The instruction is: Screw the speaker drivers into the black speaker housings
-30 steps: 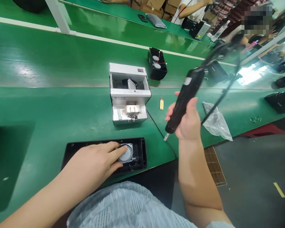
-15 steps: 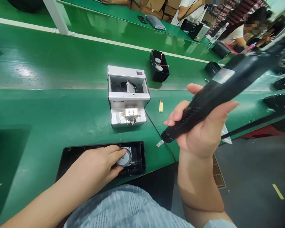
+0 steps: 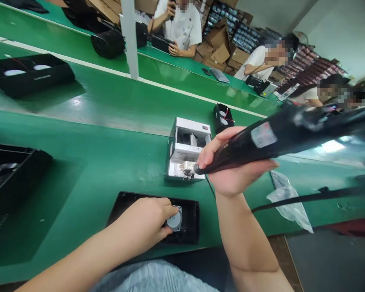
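Electric screwdriver [image 3: 261, 142], clenched in our right hand [image 3: 234, 176], has swung its tip to the screw feeder [image 3: 185, 152]; our left hand [image 3: 146, 225] grips the speaker [image 3: 174, 221] in the black housing [image 3: 190, 211] on the tabletop [image 3: 94, 170].

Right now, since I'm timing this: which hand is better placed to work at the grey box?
Likely the right: the right hand holds the screwdriver, tip at the grey box front; the left hand holds the speaker in the black case.

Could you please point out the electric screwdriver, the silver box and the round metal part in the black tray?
electric screwdriver [image 3: 263, 135]: head view, white label on its body.
silver box [image 3: 184, 155]: head view, front panel.
round metal part [image 3: 174, 221]: head view, its flat face.
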Demonstrator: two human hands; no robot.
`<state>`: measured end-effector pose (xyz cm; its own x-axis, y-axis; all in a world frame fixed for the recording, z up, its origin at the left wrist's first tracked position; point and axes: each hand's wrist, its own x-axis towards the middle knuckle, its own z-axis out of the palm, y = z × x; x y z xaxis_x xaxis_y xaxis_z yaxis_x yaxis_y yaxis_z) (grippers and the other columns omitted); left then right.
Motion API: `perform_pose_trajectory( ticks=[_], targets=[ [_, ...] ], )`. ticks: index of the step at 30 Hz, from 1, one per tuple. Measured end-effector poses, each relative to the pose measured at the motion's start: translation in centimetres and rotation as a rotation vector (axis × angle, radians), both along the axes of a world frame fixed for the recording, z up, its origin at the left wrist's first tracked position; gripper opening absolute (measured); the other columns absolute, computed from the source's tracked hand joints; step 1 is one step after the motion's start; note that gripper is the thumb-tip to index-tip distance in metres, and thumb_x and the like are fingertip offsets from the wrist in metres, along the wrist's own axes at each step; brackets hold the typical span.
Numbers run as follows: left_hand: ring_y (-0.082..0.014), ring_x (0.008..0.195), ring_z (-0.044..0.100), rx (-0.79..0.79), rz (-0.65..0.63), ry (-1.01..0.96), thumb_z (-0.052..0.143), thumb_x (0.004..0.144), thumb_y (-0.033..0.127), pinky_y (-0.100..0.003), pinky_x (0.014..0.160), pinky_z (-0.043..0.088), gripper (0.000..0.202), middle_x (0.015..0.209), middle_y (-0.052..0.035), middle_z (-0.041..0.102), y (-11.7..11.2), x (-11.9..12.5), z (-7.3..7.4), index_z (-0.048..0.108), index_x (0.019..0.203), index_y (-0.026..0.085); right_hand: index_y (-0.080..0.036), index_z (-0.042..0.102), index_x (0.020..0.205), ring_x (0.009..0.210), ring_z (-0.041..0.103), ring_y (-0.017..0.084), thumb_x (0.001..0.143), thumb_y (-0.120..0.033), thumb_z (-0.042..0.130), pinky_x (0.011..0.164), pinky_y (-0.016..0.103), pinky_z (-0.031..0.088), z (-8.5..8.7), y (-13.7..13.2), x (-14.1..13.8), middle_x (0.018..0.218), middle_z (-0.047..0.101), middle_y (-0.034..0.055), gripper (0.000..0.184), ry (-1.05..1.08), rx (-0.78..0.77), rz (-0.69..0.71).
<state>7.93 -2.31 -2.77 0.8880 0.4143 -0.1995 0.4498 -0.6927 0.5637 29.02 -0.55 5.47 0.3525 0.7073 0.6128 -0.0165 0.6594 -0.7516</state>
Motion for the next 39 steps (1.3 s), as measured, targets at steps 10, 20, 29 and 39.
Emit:
perform_pose_trajectory(
  ticks=[10,20,29,39],
  targets=[
    [-0.0303,0.101,0.082,0.04,0.002,-0.041,0.088,0.091,0.024,-0.039,0.084,0.065,0.042,0.113,-0.0068,0.082,-0.6,-0.3,-0.2,0.079,0.133,0.025,-0.024,0.069,0.128,0.036,0.05,0.016,0.094,-0.098,0.039,0.037,0.028,0.044,-1.3,-0.2,-0.3,0.054,0.061,-0.0058,0.087,-0.015,-0.064,-0.099],
    [-0.0331,0.107,0.083,0.041,0.01,-0.021,0.086,0.092,0.02,-0.044,0.088,0.066,0.047,0.118,-0.006,0.084,-0.5,-0.3,0.3,0.076,0.137,0.025,-0.031,0.077,0.133,0.036,0.052,0.017,0.092,-0.098,0.045,0.038,0.032,0.049,0.2,-4.8,0.3,0.057,0.066,-0.0029,0.085,0.112,-0.084,0.002],
    [-0.0329,0.107,0.084,0.04,0.039,0.043,0.082,0.094,0.022,-0.043,0.087,0.064,0.036,0.12,-0.0054,0.086,-0.1,0.0,0.5,0.078,0.129,0.025,-0.039,0.082,0.13,0.045,0.062,0.021,0.084,-0.087,0.074,0.047,0.036,0.058,-0.4,-8.7,1.0,0.062,0.073,-0.0004,0.068,0.2,-0.237,0.145],
    [-0.0338,0.111,0.083,0.038,0.032,0.096,0.083,0.093,0.023,-0.045,0.091,0.065,0.04,0.122,-0.0048,0.086,0.1,0.2,0.9,0.079,0.133,0.025,-0.031,0.077,0.138,0.04,0.058,0.017,0.093,-0.098,0.039,0.039,0.031,0.054,-3.9,-7.7,0.3,0.06,0.067,-0.0032,0.088,0.16,-0.116,0.056]
  ],
)
